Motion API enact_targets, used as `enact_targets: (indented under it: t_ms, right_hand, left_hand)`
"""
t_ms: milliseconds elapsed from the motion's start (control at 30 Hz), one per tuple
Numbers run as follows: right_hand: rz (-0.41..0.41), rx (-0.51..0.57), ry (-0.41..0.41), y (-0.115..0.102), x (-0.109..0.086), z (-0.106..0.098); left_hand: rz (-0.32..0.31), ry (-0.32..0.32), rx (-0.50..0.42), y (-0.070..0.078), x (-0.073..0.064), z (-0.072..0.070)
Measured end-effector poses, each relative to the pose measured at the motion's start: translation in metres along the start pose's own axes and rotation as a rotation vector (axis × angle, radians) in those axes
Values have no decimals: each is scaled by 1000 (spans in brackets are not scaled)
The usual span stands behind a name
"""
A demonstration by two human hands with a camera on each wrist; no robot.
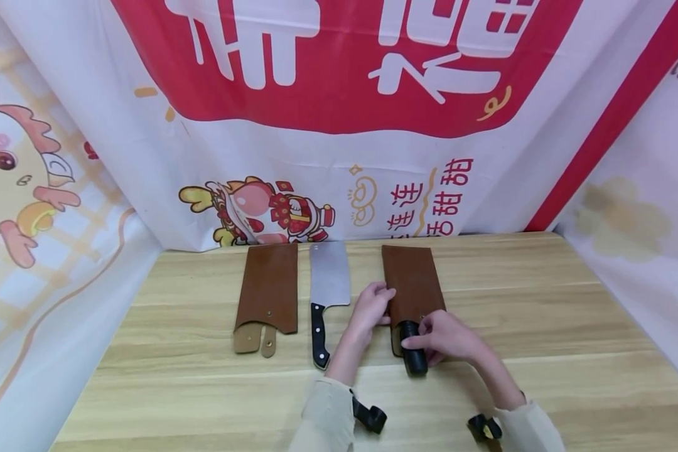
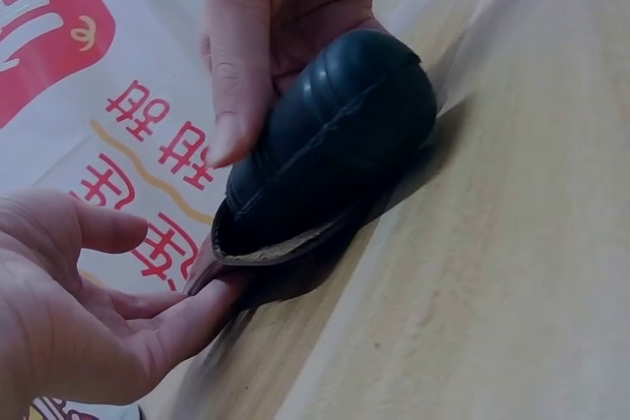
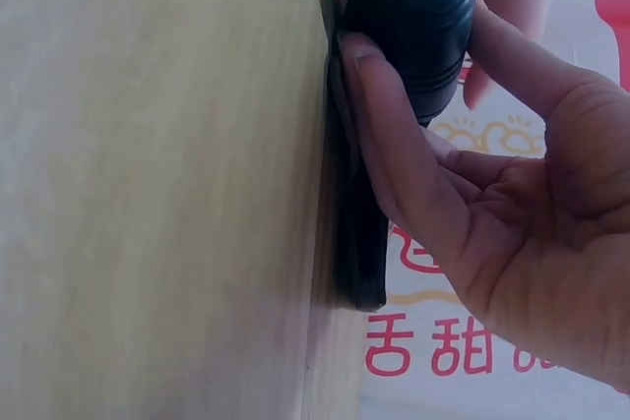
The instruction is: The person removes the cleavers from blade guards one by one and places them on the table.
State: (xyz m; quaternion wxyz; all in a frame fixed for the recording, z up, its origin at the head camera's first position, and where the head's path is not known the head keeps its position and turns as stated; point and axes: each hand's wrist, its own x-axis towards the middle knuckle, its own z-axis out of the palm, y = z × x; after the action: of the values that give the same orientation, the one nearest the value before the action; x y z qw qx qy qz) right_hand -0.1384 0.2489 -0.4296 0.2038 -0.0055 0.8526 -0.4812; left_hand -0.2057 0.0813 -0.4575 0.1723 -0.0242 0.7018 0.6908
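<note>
A brown leather sheath [image 1: 414, 282] lies at the right of the table. From its mouth sticks the black, rounded handle [image 1: 414, 358] of a knife, whose blade is hidden inside. My right hand [image 1: 446, 336] pinches this handle between thumb and fingers, as the right wrist view also shows. At the sheath's left edge, my left hand [image 1: 370, 307] touches the leather with extended fingers. In the left wrist view the left thumb [image 2: 113, 230] stands apart from the sheath. To the left of that hand lies a bare cleaver [image 1: 330, 276] with a black riveted handle [image 1: 319, 336].
Another brown sheath [image 1: 269, 282] lies left of the cleaver, with its tan flap and snap strap [image 1: 268, 341] toward me. Printed cloth [image 1: 328, 144] hangs behind the wooden table [image 1: 203, 395] and at both sides. Black straps [image 1: 370, 417] show by the wrists.
</note>
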Motion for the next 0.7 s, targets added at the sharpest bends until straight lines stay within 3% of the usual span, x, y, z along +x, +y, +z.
enact_targets:
  t_ms: [200, 367, 533, 700]
  right_hand:
    - [21, -44, 70, -4, -1, 4]
    - [24, -123, 144, -9, 1, 6]
    - [-14, -211, 213, -13, -1, 4]
    - [-101, -256, 244, -17, -4, 2]
  left_hand:
    - [-30, -49, -44, 3, -1, -4]
    - [-31, -46, -111, 6, 0, -6]
    - [-36, -24, -236, 11, 1, -9]
    - [-10, -6, -324, 19, -2, -12]
